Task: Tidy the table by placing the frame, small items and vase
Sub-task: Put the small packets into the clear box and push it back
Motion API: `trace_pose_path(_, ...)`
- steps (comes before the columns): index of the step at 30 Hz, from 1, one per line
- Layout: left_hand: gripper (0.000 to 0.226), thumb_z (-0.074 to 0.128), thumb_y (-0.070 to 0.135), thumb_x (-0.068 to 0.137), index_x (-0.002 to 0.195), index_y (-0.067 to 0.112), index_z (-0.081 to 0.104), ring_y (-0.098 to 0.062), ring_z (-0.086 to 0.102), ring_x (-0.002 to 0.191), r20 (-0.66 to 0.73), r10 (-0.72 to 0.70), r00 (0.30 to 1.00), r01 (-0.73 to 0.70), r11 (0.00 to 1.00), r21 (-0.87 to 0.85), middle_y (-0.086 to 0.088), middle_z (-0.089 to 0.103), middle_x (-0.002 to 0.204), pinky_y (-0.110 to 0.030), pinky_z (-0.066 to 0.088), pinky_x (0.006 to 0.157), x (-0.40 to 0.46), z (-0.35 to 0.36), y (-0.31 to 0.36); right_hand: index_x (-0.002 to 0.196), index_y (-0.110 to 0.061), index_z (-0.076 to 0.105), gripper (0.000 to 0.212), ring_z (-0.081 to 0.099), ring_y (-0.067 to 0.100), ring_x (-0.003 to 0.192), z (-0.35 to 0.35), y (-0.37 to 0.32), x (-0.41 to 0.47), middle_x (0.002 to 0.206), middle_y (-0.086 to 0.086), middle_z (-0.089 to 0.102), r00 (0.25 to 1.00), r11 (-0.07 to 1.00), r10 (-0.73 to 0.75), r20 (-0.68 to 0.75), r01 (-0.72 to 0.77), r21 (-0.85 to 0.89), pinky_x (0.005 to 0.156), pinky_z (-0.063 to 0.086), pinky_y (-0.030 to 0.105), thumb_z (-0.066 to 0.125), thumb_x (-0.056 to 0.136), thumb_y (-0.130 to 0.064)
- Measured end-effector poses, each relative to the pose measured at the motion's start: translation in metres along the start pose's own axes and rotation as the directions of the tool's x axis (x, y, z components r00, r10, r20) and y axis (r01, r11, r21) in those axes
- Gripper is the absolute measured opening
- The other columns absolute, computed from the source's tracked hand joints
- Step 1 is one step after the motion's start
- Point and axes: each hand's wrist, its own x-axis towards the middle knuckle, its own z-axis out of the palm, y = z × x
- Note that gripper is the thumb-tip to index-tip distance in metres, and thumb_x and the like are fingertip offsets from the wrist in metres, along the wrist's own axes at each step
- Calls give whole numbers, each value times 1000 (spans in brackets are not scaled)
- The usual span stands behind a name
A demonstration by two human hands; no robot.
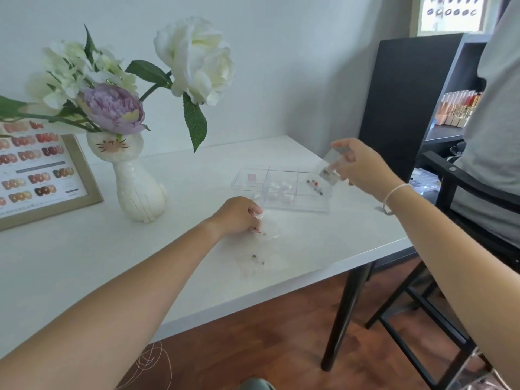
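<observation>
A white cat-shaped vase [138,187] with white and purple flowers stands at the left of the white table [84,263]. Beside it, at the far left, leans a gold frame [84,175] showing nail colour samples. A clear compartment box [284,187] lies mid-table with small charms in its right cell. My right hand [363,164] holds a small clear plastic bag [330,166] tilted over that cell. My left hand [239,215] rests on the table, fingers pinching a clear bag [270,223] with tiny items. Another clear bag with small charms [261,261] lies nearer me.
A black chair [439,249] stands at the table's right edge, and a person in a grey shirt [498,122] sits there. A black shelf [450,108] with nail polish bottles is behind. Wooden floor lies below the table's front edge.
</observation>
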Motion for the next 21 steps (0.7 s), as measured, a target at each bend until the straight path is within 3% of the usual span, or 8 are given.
trace_pose_path(3, 29, 66, 6, 73, 101, 11, 68, -9, 52, 73, -21, -1, 1000, -1, 998, -63, 11, 54, 74, -2, 36, 52, -1, 1, -1, 117, -20, 50, 34, 52, 18, 77, 2, 1, 18, 105, 9, 62, 997, 1000, 19, -78, -17, 23, 64, 46, 28, 55, 84, -14)
trace_pose_path(6, 28, 60, 2, 74, 99, 10, 69, -3, 52, 66, -53, -4, 999, -2, 993, -120, 9, 55, 72, 1, 36, 50, -2, 1, -4, 113, -17, 55, 29, 53, 19, 83, 7, 2, 31, 103, 2, 56, 993, 999, 41, -110, -42, -6, 69, 45, 29, 56, 84, -14)
trace_pose_path(8, 28, 57, 1, 75, 99, 10, 69, -4, 53, 66, -73, 0, 997, -11, 988, -153, 6, 57, 74, 2, 36, 50, -3, -1, -6, 111, -17, 56, 27, 54, 15, 77, 12, 3, 37, 92, -4, 56, 994, 999, 37, -106, -39, -17, 64, 43, 25, 55, 85, -12)
trace_pose_path(10, 26, 56, 2, 77, 97, 11, 70, -4, 53, 68, -99, 12, 995, -30, 982, -187, 6, 56, 76, 2, 36, 51, -4, -3, -8, 106, -18, 57, 24, 50, 7, 67, 18, 5, 42, 83, -7, 57, 996, 998, 40, -76, -43, -39, 55, 40, 22, 52, 85, -9)
trace_pose_path(16, 16, 63, 7, 80, 94, 13, 70, -1, 51, 65, -170, 64, 983, -113, 949, -293, 9, 55, 72, 1, 37, 57, -7, -17, -7, 101, -16, 62, 22, 52, 11, 68, 38, 13, 43, 96, 4, 69, 986, 983, 116, 117, -97, -157, 57, 39, 22, 45, 87, -11)
trace_pose_path(18, 15, 63, 9, 81, 94, 14, 70, -3, 51, 65, -194, 85, 977, -143, 942, -305, 9, 56, 73, 0, 37, 59, -9, -21, -5, 107, -15, 64, 25, 57, 20, 90, 43, 14, 40, 112, 7, 67, 988, 968, 92, 127, -59, -245, 74, 44, 26, 46, 89, -14)
trace_pose_path(21, 16, 62, 9, 83, 96, 14, 69, -6, 51, 67, -225, 109, 968, -177, 934, -310, 9, 56, 74, 0, 37, 60, -10, -27, -3, 122, -18, 57, 33, 46, 29, 120, 46, 12, 35, 129, 8, 57, 996, 893, 20, 85, 20, -450, 100, 39, 40, 49, 90, -22)
